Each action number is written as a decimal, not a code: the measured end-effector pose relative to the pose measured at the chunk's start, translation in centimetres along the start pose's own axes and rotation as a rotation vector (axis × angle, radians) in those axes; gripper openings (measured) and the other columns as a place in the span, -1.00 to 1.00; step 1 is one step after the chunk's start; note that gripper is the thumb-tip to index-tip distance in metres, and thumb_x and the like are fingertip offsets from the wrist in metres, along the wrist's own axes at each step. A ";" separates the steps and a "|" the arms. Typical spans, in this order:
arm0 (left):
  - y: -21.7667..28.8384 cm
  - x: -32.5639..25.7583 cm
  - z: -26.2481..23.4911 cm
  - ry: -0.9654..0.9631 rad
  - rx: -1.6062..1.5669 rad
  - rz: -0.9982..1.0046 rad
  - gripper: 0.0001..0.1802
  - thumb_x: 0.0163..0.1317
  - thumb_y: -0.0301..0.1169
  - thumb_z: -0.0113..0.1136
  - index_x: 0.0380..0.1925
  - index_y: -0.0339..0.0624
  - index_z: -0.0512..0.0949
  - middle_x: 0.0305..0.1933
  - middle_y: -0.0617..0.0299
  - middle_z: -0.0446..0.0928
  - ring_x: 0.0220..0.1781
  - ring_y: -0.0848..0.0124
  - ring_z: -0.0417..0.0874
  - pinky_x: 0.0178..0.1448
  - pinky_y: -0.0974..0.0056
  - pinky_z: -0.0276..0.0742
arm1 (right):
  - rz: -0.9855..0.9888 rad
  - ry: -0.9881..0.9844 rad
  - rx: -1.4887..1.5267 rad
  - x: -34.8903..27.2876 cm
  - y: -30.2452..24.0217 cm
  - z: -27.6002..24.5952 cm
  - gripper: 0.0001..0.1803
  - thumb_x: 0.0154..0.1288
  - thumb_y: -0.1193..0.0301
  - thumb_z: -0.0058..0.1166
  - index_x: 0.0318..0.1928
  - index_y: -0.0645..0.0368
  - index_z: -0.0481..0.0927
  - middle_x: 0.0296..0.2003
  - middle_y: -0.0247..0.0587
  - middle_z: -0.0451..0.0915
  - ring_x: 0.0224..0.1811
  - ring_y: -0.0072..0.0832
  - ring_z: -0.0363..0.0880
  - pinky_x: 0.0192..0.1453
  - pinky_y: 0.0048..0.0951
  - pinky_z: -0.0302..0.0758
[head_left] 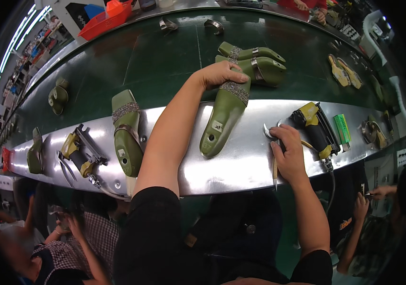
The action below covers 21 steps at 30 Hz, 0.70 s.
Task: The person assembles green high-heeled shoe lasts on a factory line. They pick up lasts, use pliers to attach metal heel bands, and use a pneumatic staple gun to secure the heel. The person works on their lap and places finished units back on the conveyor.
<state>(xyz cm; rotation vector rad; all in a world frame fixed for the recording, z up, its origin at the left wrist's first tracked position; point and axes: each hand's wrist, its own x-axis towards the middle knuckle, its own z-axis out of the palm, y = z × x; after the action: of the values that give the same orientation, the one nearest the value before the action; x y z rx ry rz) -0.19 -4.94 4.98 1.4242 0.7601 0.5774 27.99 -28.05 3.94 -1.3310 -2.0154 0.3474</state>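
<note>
My left hand (223,75) is closed over the toe end of a green shoe last (222,121), which lies tilted across the metal edge of the bench. A glittery strap (234,91) wraps round that last just below my fingers. To the right, my right hand (289,148) has its fingers curled round a metal hand tool with curved jaws (266,130), which looks like pincers. A thin pointed shaft (275,173) shows below my thumb; I cannot tell whether it belongs to the same tool. Beyond my left hand, two green lasts with straps (269,71) lie together.
Yellow-and-black air staplers (314,128) (74,151) lie at right and left. Left of my forearm is a strapped last (128,137). A green box (342,128) sits at right, a red tray (105,23) far left. Co-workers (70,237) sit at both sides.
</note>
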 end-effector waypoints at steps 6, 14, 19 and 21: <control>-0.9 0.3 -3.1 0.049 -0.222 -0.019 -0.45 0.33 -0.18 0.44 0.15 -0.36 0.59 -0.04 0.10 0.72 -0.14 0.37 0.76 0.04 0.29 0.68 | -0.004 -0.006 0.007 0.3 0.0 -0.3 -0.60 0.19 0.60 0.29 0.07 0.22 0.67 0.11 -0.10 0.69 0.34 -0.01 0.49 0.45 -0.08 0.41; -6.5 4.7 -20.2 1.233 -0.005 0.340 -0.62 0.29 -0.26 0.45 -0.03 -0.32 0.72 -0.16 0.08 0.77 -0.25 0.36 0.77 -0.12 0.25 0.71 | 0.019 -0.020 -0.026 0.8 -0.1 -0.3 -0.58 0.15 0.56 0.33 0.07 0.20 0.67 0.11 -0.13 0.69 0.33 -0.01 0.50 0.44 -0.06 0.42; -11.0 3.9 -32.5 1.325 0.472 0.312 -0.30 0.20 -0.16 0.54 0.29 -0.28 0.61 0.28 -0.07 0.66 0.32 0.11 0.66 0.42 0.11 0.49 | 0.026 -0.046 -0.040 1.4 0.1 -0.2 -0.56 0.10 0.52 0.37 0.05 0.16 0.66 0.12 -0.19 0.67 0.34 -0.04 0.49 0.43 -0.07 0.43; -11.3 5.8 -33.8 1.292 0.577 0.304 -0.29 0.21 -0.19 0.54 0.32 -0.26 0.60 0.30 -0.05 0.65 0.32 0.15 0.64 0.43 0.11 0.46 | 0.038 -0.068 -0.074 1.3 0.3 -0.5 -0.54 0.10 0.50 0.39 0.06 0.13 0.64 0.13 -0.21 0.64 0.35 -0.07 0.48 0.43 -0.08 0.43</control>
<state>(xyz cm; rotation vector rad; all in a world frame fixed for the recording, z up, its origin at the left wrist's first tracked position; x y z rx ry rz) -23.07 20.56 -6.47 1.6036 1.8360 1.6774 28.23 -26.83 4.68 -1.4220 -2.0791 0.3432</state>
